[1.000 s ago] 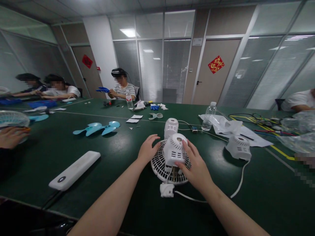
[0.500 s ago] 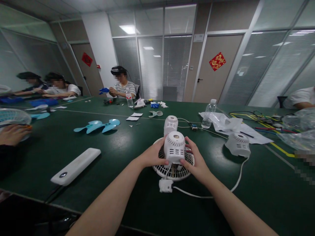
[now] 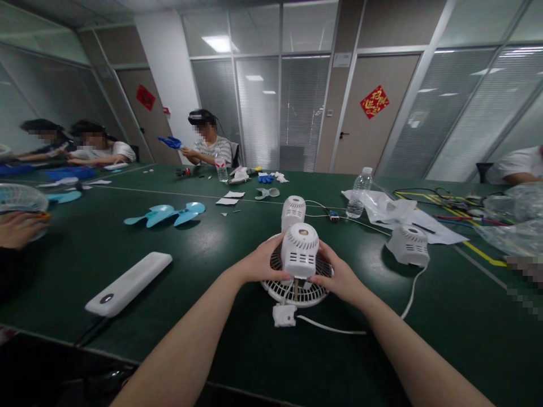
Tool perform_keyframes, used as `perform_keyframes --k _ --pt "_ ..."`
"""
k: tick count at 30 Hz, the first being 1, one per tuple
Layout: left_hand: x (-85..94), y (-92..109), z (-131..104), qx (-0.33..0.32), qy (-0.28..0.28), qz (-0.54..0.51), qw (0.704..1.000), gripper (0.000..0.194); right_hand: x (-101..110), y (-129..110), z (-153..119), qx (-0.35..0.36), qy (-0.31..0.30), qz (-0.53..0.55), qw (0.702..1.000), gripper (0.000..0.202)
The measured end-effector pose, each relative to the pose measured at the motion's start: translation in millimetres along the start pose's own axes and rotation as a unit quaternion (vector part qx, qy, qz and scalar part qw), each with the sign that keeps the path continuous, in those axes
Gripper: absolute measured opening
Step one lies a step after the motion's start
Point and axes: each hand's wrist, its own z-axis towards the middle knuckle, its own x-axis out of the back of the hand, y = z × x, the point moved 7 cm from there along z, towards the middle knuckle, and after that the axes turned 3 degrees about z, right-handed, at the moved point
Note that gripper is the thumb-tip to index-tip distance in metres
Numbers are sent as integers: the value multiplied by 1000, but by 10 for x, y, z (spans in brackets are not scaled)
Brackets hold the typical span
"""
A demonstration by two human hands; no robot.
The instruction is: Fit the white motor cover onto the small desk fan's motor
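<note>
Both my hands hold a white vented motor housing (image 3: 300, 251) above a round white fan grille (image 3: 311, 295). My left hand (image 3: 268, 261) grips the housing's left side, thumb at its lower edge. On the right side, my right hand (image 3: 337, 275) has its thumb at the lower corner and its fingers curled behind. A second white housing (image 3: 293, 211) stands just behind. In front of the grille lies a small white block (image 3: 284, 315) with a white cable. A third housing (image 3: 408, 245) rests on the table to the right.
Blue fan blades (image 3: 167, 215) and a white power bank (image 3: 129, 282) lie on the left of the green table (image 3: 203, 249). A water bottle (image 3: 360, 192), plastic sheet and wires are at right. Several people sit around; one hand (image 3: 21, 228) is at far left.
The view has shifted slightly. My hands keep their hold on the housing, which sits at nearly the same place. Across the table, a person's blue glove is held higher and farther left.
</note>
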Motion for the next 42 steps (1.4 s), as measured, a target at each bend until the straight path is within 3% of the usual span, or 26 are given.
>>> perform_keyframes --k 11,21,33,42 --pt "-33 -197 -24 45 -35 -13 998 115 -24 10 18 -3 -3 -13 1000 94" --pt "-28 -169 -32 50 -51 -60 996 112 -55 -48 -5 -23 -6 -55 998 92" --pt "-51 -86 -5 37 -38 -26 998 113 -27 -82 -23 2 -20 -30 999 86" --pt "-48 -180 -13 60 -68 -28 995 106 -28 -130 -8 -3 -33 -32 999 89"
